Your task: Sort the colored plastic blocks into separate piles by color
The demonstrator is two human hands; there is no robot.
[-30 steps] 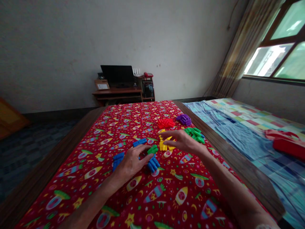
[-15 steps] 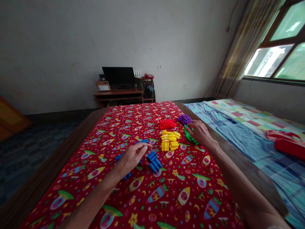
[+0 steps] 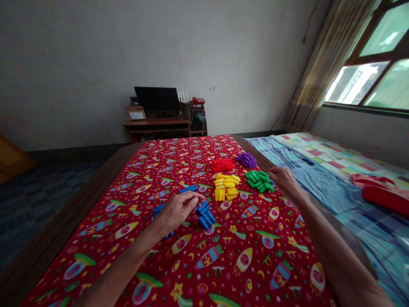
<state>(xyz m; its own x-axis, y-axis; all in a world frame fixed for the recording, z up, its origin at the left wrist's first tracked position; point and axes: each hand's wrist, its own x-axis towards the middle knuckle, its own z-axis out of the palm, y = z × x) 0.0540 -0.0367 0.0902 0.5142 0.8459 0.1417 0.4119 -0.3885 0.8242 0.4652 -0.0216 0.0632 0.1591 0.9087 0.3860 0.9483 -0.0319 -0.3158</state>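
Observation:
Plastic toy pieces lie sorted by colour on a red rocket-print cloth (image 3: 223, 264). My left hand (image 3: 177, 209) rests on the blue pieces (image 3: 204, 215), fingers loosely curled over them, fingertips touching one. My right hand (image 3: 283, 178) lies at the table's right edge, just right of the green pile (image 3: 259, 180), palm down and fingers relaxed, holding nothing. A yellow pile (image 3: 226, 187) sits between the hands, with a red pile (image 3: 223, 164) and a purple pile (image 3: 246, 160) beyond it.
The wooden table edge (image 3: 265, 164) borders a bed with a blue checked sheet (image 3: 322, 179) on the right; a red object (image 3: 383, 194) lies on it. A desk with a monitor (image 3: 158, 102) stands against the far wall. A curtained window (image 3: 367, 76) is at right.
The green piece that lay by my left hand is gone from there. My right hand moved from the yellow pile to the green pile, then drew back to the table's right edge.

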